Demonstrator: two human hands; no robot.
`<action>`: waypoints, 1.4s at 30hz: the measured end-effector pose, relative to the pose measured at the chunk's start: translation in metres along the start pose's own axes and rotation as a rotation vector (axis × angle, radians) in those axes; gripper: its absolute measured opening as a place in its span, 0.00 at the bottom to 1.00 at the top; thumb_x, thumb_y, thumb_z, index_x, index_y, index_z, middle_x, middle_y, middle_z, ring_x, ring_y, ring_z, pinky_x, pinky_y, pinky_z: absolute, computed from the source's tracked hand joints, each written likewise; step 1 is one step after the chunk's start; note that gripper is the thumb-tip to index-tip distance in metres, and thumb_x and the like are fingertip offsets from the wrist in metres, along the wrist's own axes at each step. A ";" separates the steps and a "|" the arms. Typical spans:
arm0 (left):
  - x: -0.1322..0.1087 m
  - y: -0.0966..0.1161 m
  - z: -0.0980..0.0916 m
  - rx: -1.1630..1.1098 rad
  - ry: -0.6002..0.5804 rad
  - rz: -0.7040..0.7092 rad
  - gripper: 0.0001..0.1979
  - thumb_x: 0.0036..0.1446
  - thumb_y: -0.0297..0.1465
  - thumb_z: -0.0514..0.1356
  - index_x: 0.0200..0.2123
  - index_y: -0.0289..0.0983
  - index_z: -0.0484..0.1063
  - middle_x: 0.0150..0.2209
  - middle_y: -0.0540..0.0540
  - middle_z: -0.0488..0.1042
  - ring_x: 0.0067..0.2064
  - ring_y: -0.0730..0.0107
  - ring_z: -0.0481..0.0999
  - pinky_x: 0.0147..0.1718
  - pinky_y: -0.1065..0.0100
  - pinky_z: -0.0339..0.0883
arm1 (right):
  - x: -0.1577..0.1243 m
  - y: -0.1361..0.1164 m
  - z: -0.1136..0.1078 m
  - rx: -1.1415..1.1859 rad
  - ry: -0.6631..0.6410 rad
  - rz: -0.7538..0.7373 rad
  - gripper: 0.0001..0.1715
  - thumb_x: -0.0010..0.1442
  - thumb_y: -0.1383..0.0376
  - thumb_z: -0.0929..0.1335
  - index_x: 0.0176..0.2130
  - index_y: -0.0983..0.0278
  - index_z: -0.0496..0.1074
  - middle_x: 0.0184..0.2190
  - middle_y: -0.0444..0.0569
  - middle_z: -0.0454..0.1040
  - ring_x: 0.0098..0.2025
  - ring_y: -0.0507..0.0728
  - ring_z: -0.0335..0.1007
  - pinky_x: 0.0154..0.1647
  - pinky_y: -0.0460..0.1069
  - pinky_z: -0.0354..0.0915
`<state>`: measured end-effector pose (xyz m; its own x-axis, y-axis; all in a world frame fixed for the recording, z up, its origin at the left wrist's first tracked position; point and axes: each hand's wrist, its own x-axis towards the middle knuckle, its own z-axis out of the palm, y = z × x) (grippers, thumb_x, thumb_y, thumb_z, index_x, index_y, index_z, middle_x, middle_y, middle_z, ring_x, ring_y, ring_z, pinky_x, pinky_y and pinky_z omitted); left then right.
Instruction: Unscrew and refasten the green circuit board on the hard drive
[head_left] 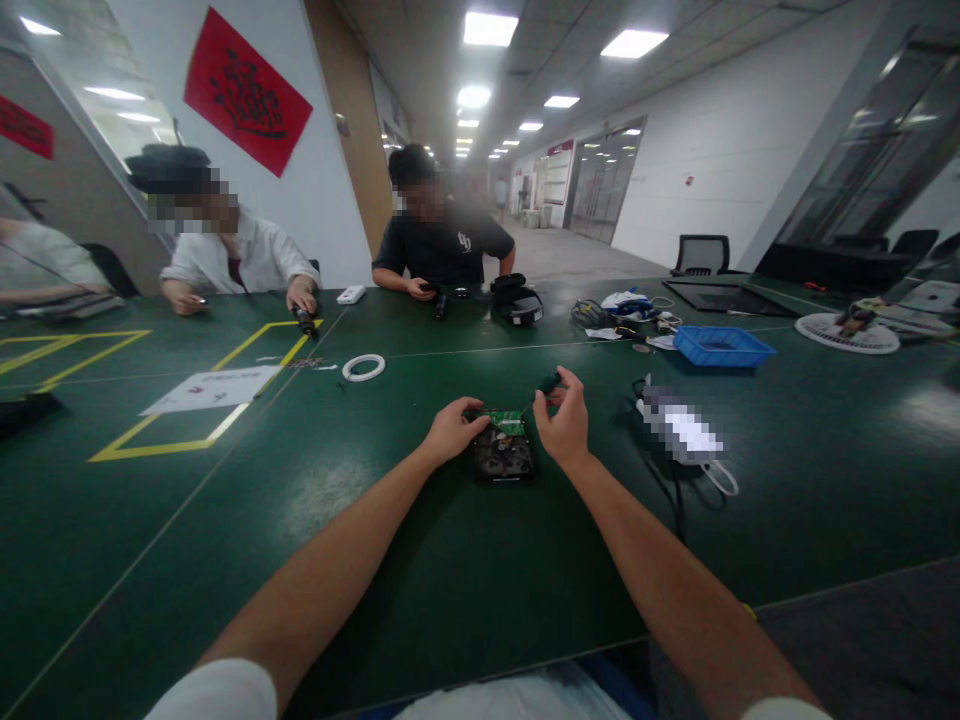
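A hard disk drive (501, 458) lies on the green table, with its green circuit board (511, 424) at the far end. My left hand (454, 430) grips the drive's far left edge, thumb on top and fingers at the side. In my right hand (564, 420) is a screwdriver (550, 382) with a dark green handle, pinched between thumb and fingers. Its thin shaft slants down toward the board's right side. Whether the tip touches a screw is too small to tell.
Right of the drive lie a blurred-out phone-like device (682, 428) and cables. Farther back are a blue tray (724, 346), a heap of cables (630, 308) and a black headset (517, 300). A white tape roll (364, 367) and paper sheet (214, 388) lie left. Two people (442, 235) sit opposite; another sits far left.
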<state>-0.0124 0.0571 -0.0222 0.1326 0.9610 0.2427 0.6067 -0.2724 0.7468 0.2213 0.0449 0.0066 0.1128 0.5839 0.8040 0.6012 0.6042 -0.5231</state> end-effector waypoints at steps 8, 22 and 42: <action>-0.001 -0.001 0.000 -0.015 0.025 -0.020 0.19 0.61 0.41 0.63 0.52 0.39 0.75 0.49 0.44 0.78 0.35 0.69 0.76 0.36 0.66 0.71 | 0.003 -0.002 -0.004 -0.014 0.040 -0.031 0.32 0.66 0.59 0.67 0.64 0.63 0.56 0.53 0.60 0.69 0.40 0.59 0.75 0.41 0.57 0.77; 0.000 -0.002 0.003 -0.009 0.141 -0.043 0.15 0.66 0.41 0.58 0.47 0.38 0.76 0.44 0.44 0.79 0.35 0.68 0.77 0.37 0.68 0.70 | 0.011 0.031 -0.014 -0.127 0.009 -0.009 0.29 0.63 0.64 0.67 0.61 0.65 0.61 0.53 0.61 0.65 0.48 0.63 0.68 0.47 0.62 0.73; 0.004 -0.055 -0.062 0.620 0.342 -0.435 0.14 0.64 0.40 0.57 0.44 0.39 0.77 0.48 0.36 0.71 0.48 0.51 0.75 0.44 0.57 0.70 | 0.008 0.030 -0.013 -0.107 -0.035 0.045 0.33 0.62 0.66 0.66 0.64 0.65 0.58 0.54 0.61 0.64 0.50 0.64 0.67 0.50 0.62 0.72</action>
<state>-0.0943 0.0729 -0.0240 -0.3980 0.8795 0.2609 0.8842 0.2919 0.3647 0.2504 0.0611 0.0008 0.1149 0.6291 0.7688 0.6774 0.5165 -0.5239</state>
